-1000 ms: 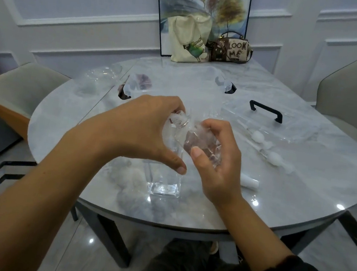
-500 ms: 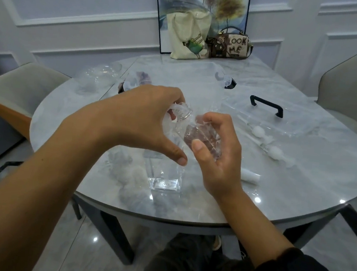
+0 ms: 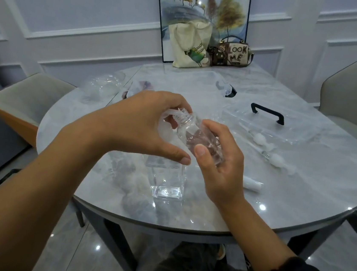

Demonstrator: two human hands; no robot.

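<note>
Marble worktop (image 3: 300,193) below the grips: right grip (image 3: 221,162) clasps a tilted clear bottle (image 3: 201,142); left grip (image 3: 138,126) pinches a clear plastic piece (image 3: 169,113) at its mouth.

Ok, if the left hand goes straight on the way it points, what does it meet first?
The clear bottle in the right hand, at its threaded neck; the left hand, pinching a clear plastic piece, looks nearly there, though depth is unclear.
</note>
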